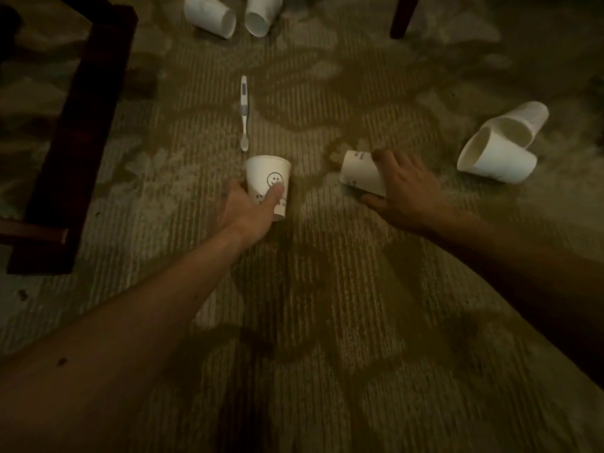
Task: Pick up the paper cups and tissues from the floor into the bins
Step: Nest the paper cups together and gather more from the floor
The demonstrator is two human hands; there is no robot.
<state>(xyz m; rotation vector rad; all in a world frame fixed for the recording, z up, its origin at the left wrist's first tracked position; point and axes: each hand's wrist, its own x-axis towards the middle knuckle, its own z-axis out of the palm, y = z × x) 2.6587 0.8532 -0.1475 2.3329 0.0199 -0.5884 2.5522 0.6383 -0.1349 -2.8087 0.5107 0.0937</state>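
Dim patterned carpet [310, 289] all round, striped and blotched with darker shapes. Near its middle, a white toothbrush [243, 112], lying lengthwise with its head toward the camera; taken as the landmark for everything else.

Just below the toothbrush head: smiley cup [266, 173], mouth upward, leaning slightly. Clasped low on its wall by the left hand [243, 209], 1 digit laid across the printed front beneath the face, the others curled round the left side. Rim and upper half clear above the grip, base partly hidden by the palm. Cannot tell whether standing on the carpet or lifted off it.

Right of the toothbrush head and slightly lower: second cup [358, 171], on its side, with dark print. Right hand [408, 191] clamped over its right end, fingers curved over the top, thumb tucked against the near edge. Left end poking out beyond the fingertips. Somewhat blurred.

Far right of the toothbrush: right pair of cups [496, 158], both on their sides, touching, mouths facing left.

Above the toothbrush, at the top edge: top pair of cups [209, 14], on their sides, close together, mouths toward the camera.

Left of the toothbrush: dark wooden frame [75, 135]. Up and right of it: dark wooden leg [403, 14].
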